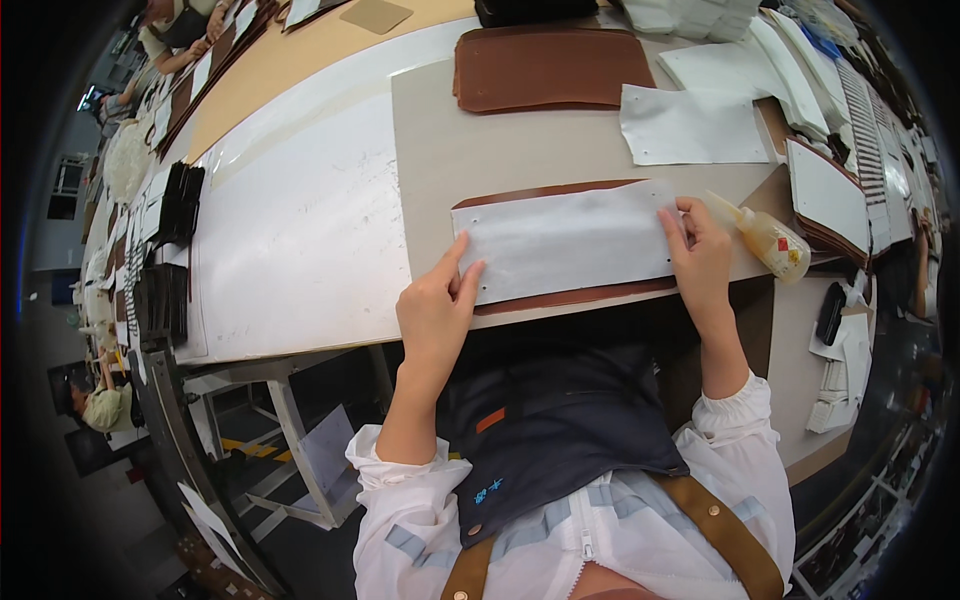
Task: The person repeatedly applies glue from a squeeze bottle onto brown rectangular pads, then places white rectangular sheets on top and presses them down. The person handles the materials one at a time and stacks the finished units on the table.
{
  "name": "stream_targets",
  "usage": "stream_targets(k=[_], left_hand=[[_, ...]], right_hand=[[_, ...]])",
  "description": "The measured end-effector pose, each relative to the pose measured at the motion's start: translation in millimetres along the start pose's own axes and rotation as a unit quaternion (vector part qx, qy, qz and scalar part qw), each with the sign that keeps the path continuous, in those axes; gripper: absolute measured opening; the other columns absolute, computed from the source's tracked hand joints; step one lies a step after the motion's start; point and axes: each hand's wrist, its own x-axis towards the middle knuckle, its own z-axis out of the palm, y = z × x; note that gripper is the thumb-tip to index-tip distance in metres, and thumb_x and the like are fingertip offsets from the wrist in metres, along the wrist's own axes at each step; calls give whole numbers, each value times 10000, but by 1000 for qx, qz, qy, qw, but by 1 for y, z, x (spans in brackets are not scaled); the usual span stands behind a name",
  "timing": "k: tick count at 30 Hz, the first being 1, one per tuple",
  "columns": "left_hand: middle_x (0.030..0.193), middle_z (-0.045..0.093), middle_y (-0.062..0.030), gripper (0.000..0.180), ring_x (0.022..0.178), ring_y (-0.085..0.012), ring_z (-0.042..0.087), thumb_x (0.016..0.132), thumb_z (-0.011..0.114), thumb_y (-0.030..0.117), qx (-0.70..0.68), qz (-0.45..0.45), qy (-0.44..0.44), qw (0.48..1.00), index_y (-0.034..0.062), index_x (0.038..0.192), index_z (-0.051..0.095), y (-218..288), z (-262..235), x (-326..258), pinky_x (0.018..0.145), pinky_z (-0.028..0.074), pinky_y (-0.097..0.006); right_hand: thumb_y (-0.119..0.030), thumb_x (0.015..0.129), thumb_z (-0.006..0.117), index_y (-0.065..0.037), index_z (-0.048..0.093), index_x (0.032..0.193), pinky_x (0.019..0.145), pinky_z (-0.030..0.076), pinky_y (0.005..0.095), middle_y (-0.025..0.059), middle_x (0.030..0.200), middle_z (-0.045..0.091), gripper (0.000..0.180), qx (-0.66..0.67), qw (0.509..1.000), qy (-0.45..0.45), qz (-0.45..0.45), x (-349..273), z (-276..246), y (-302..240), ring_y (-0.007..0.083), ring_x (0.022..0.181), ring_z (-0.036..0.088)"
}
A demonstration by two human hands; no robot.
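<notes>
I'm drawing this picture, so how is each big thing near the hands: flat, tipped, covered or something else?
Left hand: touching the near white sheet's left end.
Right hand: at its right end.
Near white sheet: lying flat.
Lower brown piece: mostly covered, edges showing.
Far brown pile: lying flat.
Far white sheet: lying flat.
Spout bottle: seems tipped over.

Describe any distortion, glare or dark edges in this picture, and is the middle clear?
In the head view, fisheye distortion bows the tan strip at upper left, and black fills the corners; in the head view, a pale sheen lies on the white board; in the head view, the white sheet is clear enough to show small marks near its corners.
</notes>
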Motion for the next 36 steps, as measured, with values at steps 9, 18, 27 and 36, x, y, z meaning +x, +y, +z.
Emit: stream_targets(k=[9,18,27,36], left_hand=[[551,431,-54,372,486,-152,404,913,714,188,-11,-10,-7,1000,87,1270,683,0,1,0,514,379,-303],[568,401,-47,375,516,-126,383,924,703,179,-12,-12,-11,1000,84,1285,673,3,-1,0,524,371,-290],[572,398,-53,372,522,-125,381,931,690,168,-19,-19,-16,1000,81,1292,667,1,-1,-1,523,372,-289],[559,409,-57,381,505,-136,386,926,696,183,27,-12,-28,999,87,1293,667,5,-4,-1,518,377,-299]], right_hand=[[-147,895,705,-106,632,1163,533,449,377,94,659,598,281,-79,996,-5,-32,0,-4,-6,272,534,580],[-142,892,697,-100,696,1031,554,455,363,106,690,617,145,-57,997,8,-54,-1,0,3,248,571,582],[-126,891,682,-79,663,1003,574,489,396,124,791,689,124,-56,997,-17,-45,-2,-4,0,311,646,651],[-123,880,689,-92,650,1020,585,489,404,109,832,673,148,-73,996,-33,-49,-1,-4,4,319,664,647]])
